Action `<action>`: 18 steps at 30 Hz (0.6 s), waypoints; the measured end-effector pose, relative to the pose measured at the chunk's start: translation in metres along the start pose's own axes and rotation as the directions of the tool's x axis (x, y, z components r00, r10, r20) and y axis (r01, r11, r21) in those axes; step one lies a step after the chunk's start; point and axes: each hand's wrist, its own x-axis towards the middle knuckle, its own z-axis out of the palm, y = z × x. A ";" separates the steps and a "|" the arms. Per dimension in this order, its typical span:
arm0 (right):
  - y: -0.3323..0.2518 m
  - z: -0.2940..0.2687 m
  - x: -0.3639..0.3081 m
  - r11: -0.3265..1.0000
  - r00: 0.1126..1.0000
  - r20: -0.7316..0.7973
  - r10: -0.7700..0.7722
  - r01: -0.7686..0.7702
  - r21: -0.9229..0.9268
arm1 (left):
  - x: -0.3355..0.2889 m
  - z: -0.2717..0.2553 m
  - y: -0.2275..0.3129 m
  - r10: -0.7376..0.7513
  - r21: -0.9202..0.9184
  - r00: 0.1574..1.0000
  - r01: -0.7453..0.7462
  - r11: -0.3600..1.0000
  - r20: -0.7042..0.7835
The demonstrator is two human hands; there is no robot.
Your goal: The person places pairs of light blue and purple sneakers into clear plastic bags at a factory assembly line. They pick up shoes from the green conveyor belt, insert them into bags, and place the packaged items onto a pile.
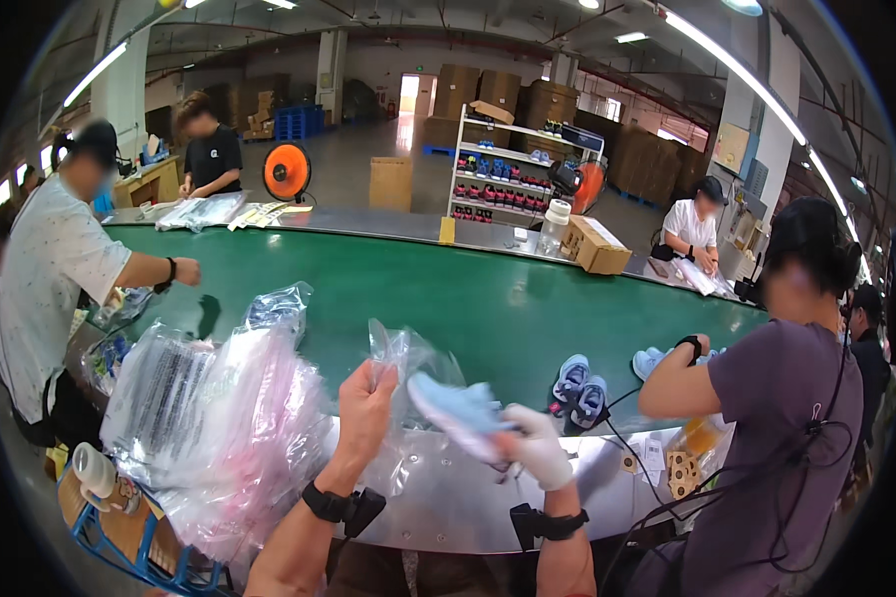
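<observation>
The green worktop stretches before me, and past its far edge is a white rack loaded with shoes. At the worktop's near edge, on the right, is a person in a purple top. A heap of clear plastic bags bulges over the worktop's near left part, and a cardboard box sits along its far edge. Above the worktop's near edge, the bare fingers of my left hand are closed, pinching a clear bag. A pair of blue shoes rests on the worktop, to the right. One light-blue shoe tilts over the worktop's near edge, my white-gloved right hand gripping its lower end with curled fingers; whether its upper end is inside the bag, I cannot tell.
</observation>
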 end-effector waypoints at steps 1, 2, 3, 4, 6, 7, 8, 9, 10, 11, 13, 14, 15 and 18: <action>-0.001 0.016 0.007 0.942 0.992 0.006 -0.127 0.123 -0.311 | -0.002 0.006 -0.001 0.085 0.079 0.995 -0.089 0.993 0.055; 0.002 0.036 0.016 0.779 0.970 0.042 -0.238 0.217 -0.588 | -0.007 0.014 -0.002 0.156 0.150 0.980 -0.174 0.973 0.124; 0.006 0.056 0.023 0.709 0.903 -0.019 -0.430 0.325 -0.625 | -0.022 0.034 0.000 0.188 0.166 0.950 -0.233 0.958 0.249; 0.018 0.079 0.029 0.618 0.793 -0.069 -0.605 0.414 -0.668 | -0.038 0.049 0.004 0.214 0.175 0.903 -0.295 0.940 0.372; 0.052 0.103 0.032 0.977 0.950 -0.233 -0.207 0.188 -0.099 | -0.022 0.054 0.027 0.155 0.323 0.878 -0.323 0.889 0.453; 0.021 0.094 0.031 0.781 0.940 0.030 -0.339 0.299 -0.549 | -0.008 0.048 0.029 0.138 0.353 0.914 -0.281 0.892 0.381; -0.006 0.088 0.030 0.375 0.886 0.318 -0.337 0.436 -0.818 | 0.003 0.042 0.033 0.127 0.383 0.942 -0.246 0.890 0.309; -0.021 0.086 0.028 0.368 0.857 0.375 -0.353 0.496 -0.786 | 0.016 0.040 0.037 0.140 0.421 0.937 -0.272 0.865 0.319; -0.030 0.086 0.029 0.356 0.836 0.409 -0.365 0.532 -0.768 | 0.027 0.042 0.038 0.151 0.447 0.930 -0.298 0.844 0.334; -0.039 0.088 0.031 0.343 0.812 0.444 -0.378 0.568 -0.748 | 0.032 0.043 0.039 0.162 0.472 0.924 -0.322 0.821 0.348; -0.005 0.097 0.039 0.396 0.679 0.404 -0.613 0.706 -0.587 | 0.016 0.051 0.038 0.106 0.396 0.774 -0.431 0.811 0.624; 0.034 0.095 0.050 0.400 0.552 0.269 -0.789 0.794 -0.458 | 0.005 0.061 0.041 0.087 0.326 0.654 -0.482 0.813 0.751; 0.043 0.095 0.057 0.517 0.695 0.216 -0.686 0.674 -0.527 | -0.011 0.058 0.057 -0.016 0.372 0.520 -0.589 0.718 0.854; 0.053 0.081 0.059 0.708 0.967 -0.034 -0.252 0.160 -0.688 | -0.027 0.028 0.038 -0.011 0.489 0.762 -0.404 0.773 0.647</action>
